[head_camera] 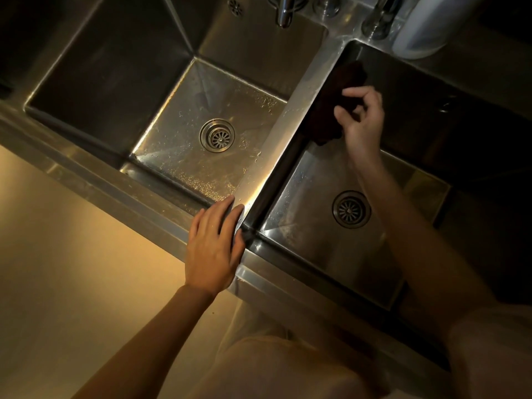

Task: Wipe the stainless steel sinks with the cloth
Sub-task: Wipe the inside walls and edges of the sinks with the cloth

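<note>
1. Head view, risks: right hand (pixel 361 116) only pinches the dark cloth (pixel 331 108) w/ fingertips against the left wall of the right sink (pixel 302 203); loose hold, could slip off mid-wipe. Left hand (pixel 214 246) lies flat, fingers straight, on the wet divider (pixel 290 119) near the counter (pixel 121 194) front edge; prob slick.
2. Materials: brushed steel, square basins w/ sharp corners; left sink (pixel 178 116) beaded w/ water; round slotted drains; cloth soft, crumpled.

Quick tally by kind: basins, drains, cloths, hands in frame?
Sink basins: 2, left basin and right basin
Drain strainers: 2, left drain and right drain
Cloths: 1, dark cloth
Hands: 2, left hand and right hand
Total: 7
</note>
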`<state>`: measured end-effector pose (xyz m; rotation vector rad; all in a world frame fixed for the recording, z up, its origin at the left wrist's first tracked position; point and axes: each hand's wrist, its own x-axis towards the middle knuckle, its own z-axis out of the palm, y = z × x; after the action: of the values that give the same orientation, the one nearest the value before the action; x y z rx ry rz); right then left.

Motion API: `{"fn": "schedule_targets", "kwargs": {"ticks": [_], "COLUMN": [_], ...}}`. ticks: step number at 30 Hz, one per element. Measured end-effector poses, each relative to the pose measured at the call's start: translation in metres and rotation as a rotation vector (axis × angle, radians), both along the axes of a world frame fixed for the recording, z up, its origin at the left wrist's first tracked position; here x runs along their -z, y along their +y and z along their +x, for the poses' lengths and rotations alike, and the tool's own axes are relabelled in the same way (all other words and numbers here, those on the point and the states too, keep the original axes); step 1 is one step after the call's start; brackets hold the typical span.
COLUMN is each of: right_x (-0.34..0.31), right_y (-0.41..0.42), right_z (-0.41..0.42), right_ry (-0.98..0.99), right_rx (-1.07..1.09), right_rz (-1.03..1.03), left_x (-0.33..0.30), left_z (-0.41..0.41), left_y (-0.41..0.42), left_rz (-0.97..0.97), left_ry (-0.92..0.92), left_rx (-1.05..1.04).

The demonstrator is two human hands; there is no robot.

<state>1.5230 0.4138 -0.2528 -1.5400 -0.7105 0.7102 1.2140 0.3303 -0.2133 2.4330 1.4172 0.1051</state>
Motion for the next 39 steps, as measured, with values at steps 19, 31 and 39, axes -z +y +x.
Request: {"fn": "schedule_targets", "kwargs": {"ticks": [19,31,39], "right_x": [0.112,-0.013,0.067], "right_y": [0.051,0.047,0.059], "right_z": [0.010,0.045,0.027], "right_ry": [0.152,0.029,0.051], "right_rx": [0.058,0.042,0.069], "right_rz": [-0.475,-0.046,-0.276], "left_x": [0.007,0.004,0.001], "left_z": [-0.003,-0.002,0.000], "left_y": [0.002,0.001,0.001], "left_rz": [0.042,0.028,0.021], "left_ry": [-0.003,0.017,0.023], "left_rx": [0.017,0.028,0.017]}}
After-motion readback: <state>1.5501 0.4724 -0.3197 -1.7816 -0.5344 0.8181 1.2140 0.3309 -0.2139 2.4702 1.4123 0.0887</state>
